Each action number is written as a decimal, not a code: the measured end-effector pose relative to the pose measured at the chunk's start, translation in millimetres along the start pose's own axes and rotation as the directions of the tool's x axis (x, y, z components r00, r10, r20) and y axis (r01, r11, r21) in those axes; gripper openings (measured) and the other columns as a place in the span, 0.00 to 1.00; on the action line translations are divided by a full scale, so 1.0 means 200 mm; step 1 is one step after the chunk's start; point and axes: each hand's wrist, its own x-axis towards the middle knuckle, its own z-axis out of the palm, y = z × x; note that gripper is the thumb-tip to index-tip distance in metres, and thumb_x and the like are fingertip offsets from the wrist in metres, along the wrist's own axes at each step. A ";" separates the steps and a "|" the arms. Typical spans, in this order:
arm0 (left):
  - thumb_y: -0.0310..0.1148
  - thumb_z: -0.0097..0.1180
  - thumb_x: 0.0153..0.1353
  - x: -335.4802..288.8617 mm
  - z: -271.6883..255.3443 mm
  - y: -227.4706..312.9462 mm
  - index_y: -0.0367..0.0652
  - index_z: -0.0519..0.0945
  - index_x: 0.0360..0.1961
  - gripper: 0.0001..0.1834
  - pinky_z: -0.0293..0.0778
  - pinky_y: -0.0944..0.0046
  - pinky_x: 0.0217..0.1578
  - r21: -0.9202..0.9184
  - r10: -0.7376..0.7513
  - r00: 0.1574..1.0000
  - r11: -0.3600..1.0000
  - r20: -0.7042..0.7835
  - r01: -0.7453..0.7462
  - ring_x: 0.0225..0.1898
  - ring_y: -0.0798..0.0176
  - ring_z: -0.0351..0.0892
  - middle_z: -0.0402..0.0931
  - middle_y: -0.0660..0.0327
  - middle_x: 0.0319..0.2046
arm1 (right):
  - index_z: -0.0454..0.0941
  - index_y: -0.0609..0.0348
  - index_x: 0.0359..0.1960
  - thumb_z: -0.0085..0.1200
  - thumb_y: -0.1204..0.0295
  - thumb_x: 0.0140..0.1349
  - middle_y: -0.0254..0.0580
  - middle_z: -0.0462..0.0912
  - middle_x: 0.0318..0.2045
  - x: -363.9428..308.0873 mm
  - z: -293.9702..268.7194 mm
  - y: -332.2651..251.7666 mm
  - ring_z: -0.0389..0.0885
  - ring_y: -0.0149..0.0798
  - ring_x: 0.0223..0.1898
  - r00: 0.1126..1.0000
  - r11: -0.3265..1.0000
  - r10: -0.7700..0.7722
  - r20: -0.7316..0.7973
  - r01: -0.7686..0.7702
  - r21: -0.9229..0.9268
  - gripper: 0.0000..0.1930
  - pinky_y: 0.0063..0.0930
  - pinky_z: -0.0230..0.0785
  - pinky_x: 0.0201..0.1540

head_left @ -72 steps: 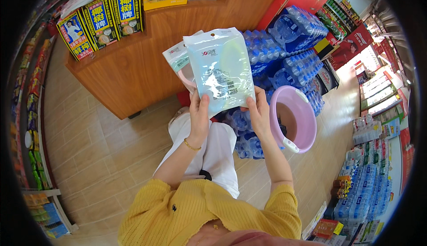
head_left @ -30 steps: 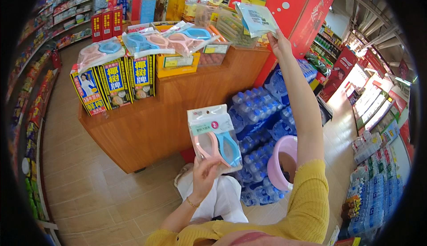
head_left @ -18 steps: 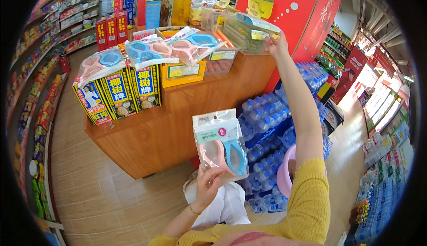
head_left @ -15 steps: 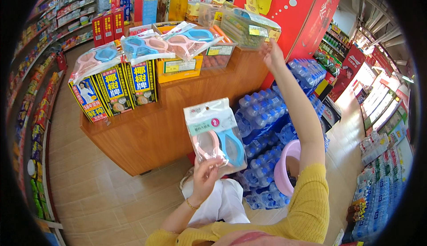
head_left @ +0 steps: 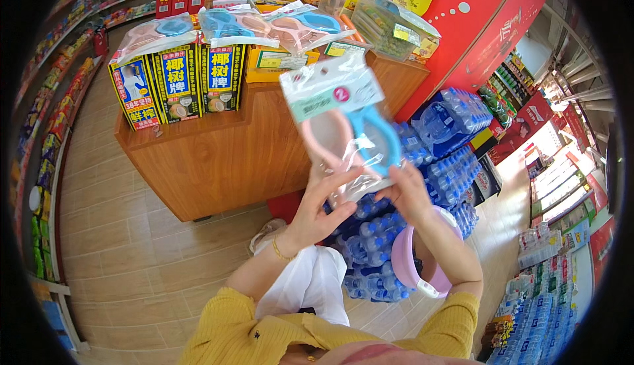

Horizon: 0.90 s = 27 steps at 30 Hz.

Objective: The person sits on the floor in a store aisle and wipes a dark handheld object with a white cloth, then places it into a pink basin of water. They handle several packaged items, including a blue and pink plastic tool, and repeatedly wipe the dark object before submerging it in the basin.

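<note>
Upright before me is a clear plastic packet point(head_left: 349, 124) with a white and pale green header. Inside lie a pink and a blue loop-shaped plastic piece, side by side. My left hand point(head_left: 316, 210) holds the packet's lower left corner, with the index finger and thumb spread along its bottom. At the lower right corner, the fingers of my right hand point(head_left: 408, 196) are closed on the packet's edge. Similar packets point(head_left: 297, 27) lie flat on goods on the wooden counter point(head_left: 218, 177), just beyond my hands.
Black drink cartons point(head_left: 177, 84) stand at the counter's left front. Clear bins point(head_left: 389, 28) sit at its back right, beside a red panel point(head_left: 475, 28). Shrink-wrapped water bottles point(head_left: 373, 239) and a pink bucket point(head_left: 404, 256) are at my right. Stocked shelves point(head_left: 56, 147) line the left.
My right hand has come down from the bins and taken the packet's lower right corner. The packet has moved up and right, toward the counter, with my left hand still on it.
</note>
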 end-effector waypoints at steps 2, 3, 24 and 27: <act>0.30 0.57 0.51 0.10 -0.03 0.03 0.44 0.69 0.57 0.29 0.48 0.57 0.61 -0.068 0.038 0.998 0.997 0.053 -0.034 0.64 0.53 0.50 0.49 0.49 0.64 | 0.65 0.64 0.52 0.43 0.70 0.64 0.43 0.77 0.40 0.03 0.00 -0.13 0.78 0.34 0.36 0.981 0.980 -0.186 -0.060 0.181 -0.077 0.17 0.27 0.76 0.32; 0.31 0.57 0.51 0.14 -0.04 0.05 0.44 0.68 0.58 0.30 0.48 0.56 0.61 -0.020 0.100 0.994 0.995 0.035 -0.099 0.65 0.51 0.49 0.45 0.48 0.65 | 0.65 0.65 0.52 0.43 0.70 0.64 0.43 0.77 0.39 0.05 0.02 -0.20 0.79 0.34 0.35 0.941 0.947 -0.307 -0.143 0.287 -0.147 0.17 0.26 0.75 0.32; 0.18 0.51 0.52 -0.38 -0.08 -0.05 0.38 0.76 0.44 0.16 0.71 0.67 0.45 0.211 -0.176 0.977 0.957 -0.118 0.198 0.47 0.61 0.71 0.60 0.53 0.55 | 0.55 0.66 0.57 0.58 0.69 0.54 0.57 0.74 0.42 1.17 -0.03 -0.48 0.80 0.39 0.35 0.615 0.614 -0.737 -0.280 0.435 -0.659 0.32 0.29 0.76 0.32; 0.17 0.49 0.53 -0.37 0.01 -0.04 0.35 0.74 0.44 0.15 0.71 0.66 0.48 0.160 -0.187 0.978 0.967 -0.088 0.199 0.50 0.62 0.68 0.60 0.54 0.54 | 0.59 0.67 0.56 0.58 0.68 0.52 0.57 0.70 0.45 1.14 -0.34 -0.36 0.77 0.44 0.38 0.478 0.284 -0.877 -0.055 0.424 -0.860 0.31 0.33 0.71 0.40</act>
